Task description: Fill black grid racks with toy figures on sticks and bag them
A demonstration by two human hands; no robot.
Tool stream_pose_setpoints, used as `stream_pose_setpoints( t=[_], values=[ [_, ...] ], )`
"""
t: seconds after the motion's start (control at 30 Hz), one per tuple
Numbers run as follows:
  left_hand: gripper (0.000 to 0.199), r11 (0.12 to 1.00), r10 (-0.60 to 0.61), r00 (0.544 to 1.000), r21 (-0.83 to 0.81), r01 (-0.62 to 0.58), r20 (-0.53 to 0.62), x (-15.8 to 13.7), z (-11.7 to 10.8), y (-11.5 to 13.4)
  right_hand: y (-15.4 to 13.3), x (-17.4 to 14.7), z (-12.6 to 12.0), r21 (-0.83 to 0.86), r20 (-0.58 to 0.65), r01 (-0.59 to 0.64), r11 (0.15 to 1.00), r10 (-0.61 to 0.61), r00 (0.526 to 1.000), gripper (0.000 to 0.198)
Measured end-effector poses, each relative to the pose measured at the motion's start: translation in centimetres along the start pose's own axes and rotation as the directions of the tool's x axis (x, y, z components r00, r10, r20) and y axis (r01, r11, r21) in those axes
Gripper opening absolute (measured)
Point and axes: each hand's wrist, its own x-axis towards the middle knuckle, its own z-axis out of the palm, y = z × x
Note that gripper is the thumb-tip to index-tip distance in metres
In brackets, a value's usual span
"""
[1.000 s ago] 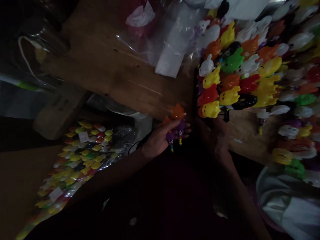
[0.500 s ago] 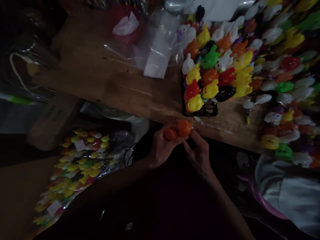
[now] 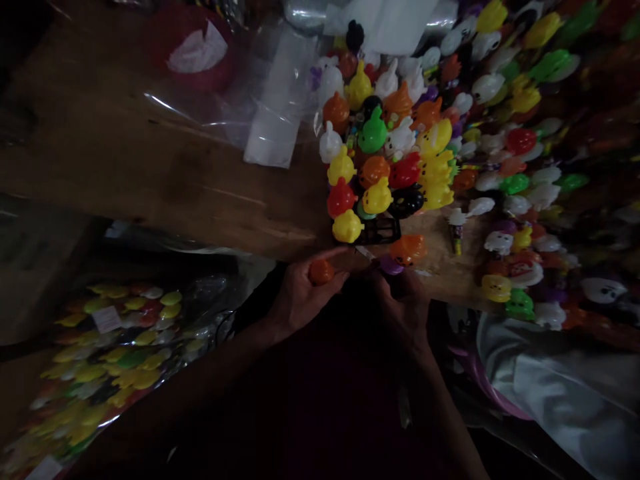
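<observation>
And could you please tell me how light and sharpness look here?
In the head view, light is dim, nearly black at lower middle; in the same view, glare streaks the clear plastic packaging, the right hand looks darker than the left hand, and the bagged animal-head toys at lower left look soft.

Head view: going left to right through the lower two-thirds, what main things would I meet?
Colourful toys in clear plastic → left hand holding a round orange toy → right hand holding an orange-and-purple toy → white-topped toy lying on the table → pale sheeting.
</observation>
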Motion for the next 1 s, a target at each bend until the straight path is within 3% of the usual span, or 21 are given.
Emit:
stream_pose_setpoints(
  t=[0.17,0.3,0.4,0.53,0.67,0.77,1.0],
  values=[
    [0.051,0.998,-0.066,0.998,0.014,0.066,-0.024,1.0,-0.9,0.4,0.1,0.6,-0.3,0.029,0.008,-0.059,0.998,0.059,0.998,0.019],
    [0.056,0.995,-0.093,0.996,0.020,0.093,-0.019,1.3,-1.7,1.2,-0.5,2.0,1.1,0.098,-0.146,-0.054,0.994,0.068,0.987,0.019],
    [0.055,0.994,-0.096,0.995,0.046,0.096,-0.013,1.2,-2.0,1.4,-0.6,3.5,2.9,0.152,-0.174,-0.019,0.988,0.046,0.984,0.022],
    [0.056,0.996,-0.091,0.995,0.018,0.092,-0.029,1.1,-1.9,0.7,-0.1,4.7,4.6,0.107,-0.207,0.081,0.991,-0.057,0.977,0.022],
    [0.049,0.994,-0.060,0.998,-0.091,0.058,-0.023,1.0,-1.6,0.3,0.6,5.0,4.8,-0.161,-0.235,0.226,0.961,-0.259,0.937,0.024],
    [0.039,0.974,-0.041,0.999,-0.224,0.035,-0.021,0.9,-1.4,0.6,1.0,5.1,4.8,-0.312,-0.176,0.282,0.907,-0.347,0.921,0.027],
    [0.029,0.886,-0.084,0.983,-0.439,0.148,0.162,1.0,-0.6,1.2,1.3,5.4,5.6,-0.358,-0.105,0.423,0.832,-0.486,0.868,0.021]
  ],
)
